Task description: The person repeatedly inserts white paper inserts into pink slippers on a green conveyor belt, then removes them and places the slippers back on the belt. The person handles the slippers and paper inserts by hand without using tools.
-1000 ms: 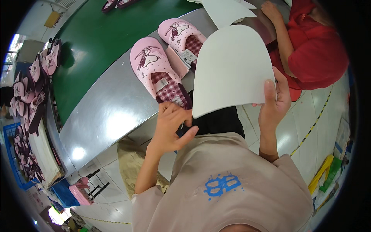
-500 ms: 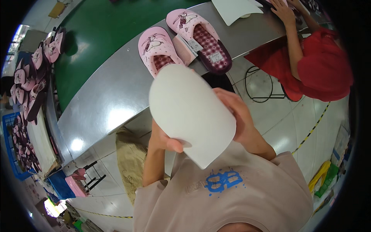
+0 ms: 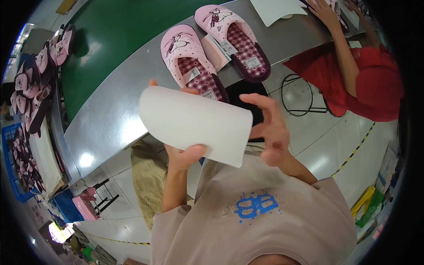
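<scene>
A white curved sheet (image 3: 198,121), rounded at one end and bent like a shallow trough, is in my left hand (image 3: 183,157). My left thumb presses on its near face, and the fingers reach behind it. Off the sheet's right edge is my right hand (image 3: 274,134), open, with fingers apart and nothing in it. Just beyond the sheet lies a pair of pink slippers, the left slipper (image 3: 180,46) partly covered by it and the right slipper (image 3: 221,20) farther back. Both have checked insoles and dark soles; a pale pink card (image 3: 215,53) sits between them.
The metal table edge (image 3: 104,128) curves past a green surface (image 3: 119,39). More slippers (image 3: 33,88) are stacked at left above a blue crate (image 3: 9,154). At right, a co-worker in red (image 3: 375,84) reaches over the table near another white sheet (image 3: 276,11) and a stool (image 3: 298,99).
The white sheet has turned counter-clockwise, its rounded end swinging left. My right hand has let go of its right edge and opened. My left hand still holds it.
</scene>
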Available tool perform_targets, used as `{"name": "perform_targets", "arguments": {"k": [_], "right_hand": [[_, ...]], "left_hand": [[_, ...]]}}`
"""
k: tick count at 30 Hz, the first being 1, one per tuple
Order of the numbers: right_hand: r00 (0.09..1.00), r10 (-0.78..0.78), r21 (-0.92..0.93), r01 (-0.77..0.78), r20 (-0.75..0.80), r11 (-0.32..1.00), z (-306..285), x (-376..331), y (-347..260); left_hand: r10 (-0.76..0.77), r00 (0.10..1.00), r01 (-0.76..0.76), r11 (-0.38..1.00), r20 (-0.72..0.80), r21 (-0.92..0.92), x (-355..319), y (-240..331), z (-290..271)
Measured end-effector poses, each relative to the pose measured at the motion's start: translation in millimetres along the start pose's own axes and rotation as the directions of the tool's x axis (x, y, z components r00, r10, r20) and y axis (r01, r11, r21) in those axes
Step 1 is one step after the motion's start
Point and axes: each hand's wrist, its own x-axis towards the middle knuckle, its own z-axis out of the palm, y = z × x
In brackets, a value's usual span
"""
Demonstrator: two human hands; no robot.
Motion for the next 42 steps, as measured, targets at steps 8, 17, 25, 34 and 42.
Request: {"name": "perform_targets", "arguments": {"k": [8,17,25,34,42], "right_hand": [[0.981,0.031,-0.144,-0.059,-0.191,0.988,12,12,-11],[0.991,-0.036,-0.584,-0.046,-0.129,0.810,20,36,0],[0.991,0.007,-0.597,0.075,0.134,0.799,1,69,0],[0.958,0.083,-0.562,0.090,0.275,0.822,-44,71,2],[0.902,0.013,-0.510,0.231,0.431,0.829,-37,111,26]], "left_hand": [[0.289,0.929,-0.367,0.810,0.233,0.458,67,15,-41],[-0.062,0.811,-0.479,0.502,0.582,0.720,199,-28,-76],[-0.055,0.898,-0.331,0.570,0.437,0.752,142,-20,-111],[-0.120,0.787,-0.471,0.515,0.605,0.716,102,4,-131],[-0.020,0.808,-0.526,0.428,0.589,0.735,91,0,-114]]}}
